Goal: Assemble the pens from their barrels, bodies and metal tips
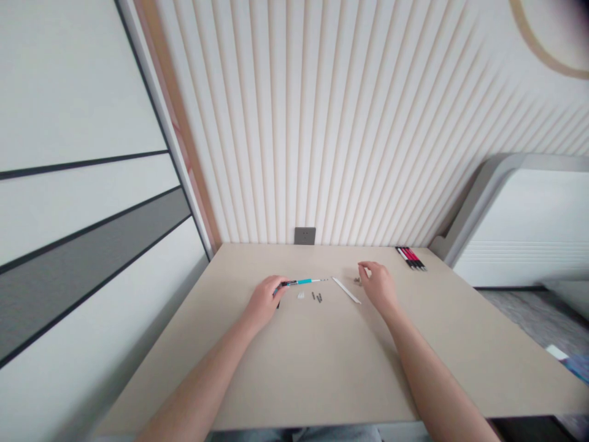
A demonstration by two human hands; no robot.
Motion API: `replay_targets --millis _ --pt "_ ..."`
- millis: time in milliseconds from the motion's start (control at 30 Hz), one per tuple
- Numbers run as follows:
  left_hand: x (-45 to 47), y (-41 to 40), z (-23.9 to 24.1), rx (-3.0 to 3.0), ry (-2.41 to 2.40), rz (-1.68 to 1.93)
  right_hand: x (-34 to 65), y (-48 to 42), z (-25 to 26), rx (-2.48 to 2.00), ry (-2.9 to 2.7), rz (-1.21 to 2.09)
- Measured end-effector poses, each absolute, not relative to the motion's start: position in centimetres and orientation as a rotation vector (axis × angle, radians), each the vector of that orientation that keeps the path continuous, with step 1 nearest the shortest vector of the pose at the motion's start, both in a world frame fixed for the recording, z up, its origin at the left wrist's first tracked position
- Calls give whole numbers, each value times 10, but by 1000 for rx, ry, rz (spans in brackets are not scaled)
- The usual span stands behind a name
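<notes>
My left hand rests on the beige table with its fingers closed on the end of a thin teal pen refill, which points right. My right hand hovers over the table with fingers curled, its fingertips close to a small dark part. A white pen barrel lies between the two hands. Small dark bits and a small clear piece lie just in front of the refill.
Several red and black pens lie at the table's far right corner. A grey wall socket sits on the ribbed wall behind the table. A white and grey unit stands to the right.
</notes>
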State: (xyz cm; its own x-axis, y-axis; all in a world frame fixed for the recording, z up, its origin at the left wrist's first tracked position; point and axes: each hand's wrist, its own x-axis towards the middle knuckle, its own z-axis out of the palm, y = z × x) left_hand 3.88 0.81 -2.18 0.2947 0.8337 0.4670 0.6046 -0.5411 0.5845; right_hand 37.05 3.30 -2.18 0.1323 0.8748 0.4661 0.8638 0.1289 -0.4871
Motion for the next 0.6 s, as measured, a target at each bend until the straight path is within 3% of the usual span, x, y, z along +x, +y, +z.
replay_targets --millis 600 --pt "40 6 -21 2319 1272 1049 376 33 -36 -1888 -1894 -20"
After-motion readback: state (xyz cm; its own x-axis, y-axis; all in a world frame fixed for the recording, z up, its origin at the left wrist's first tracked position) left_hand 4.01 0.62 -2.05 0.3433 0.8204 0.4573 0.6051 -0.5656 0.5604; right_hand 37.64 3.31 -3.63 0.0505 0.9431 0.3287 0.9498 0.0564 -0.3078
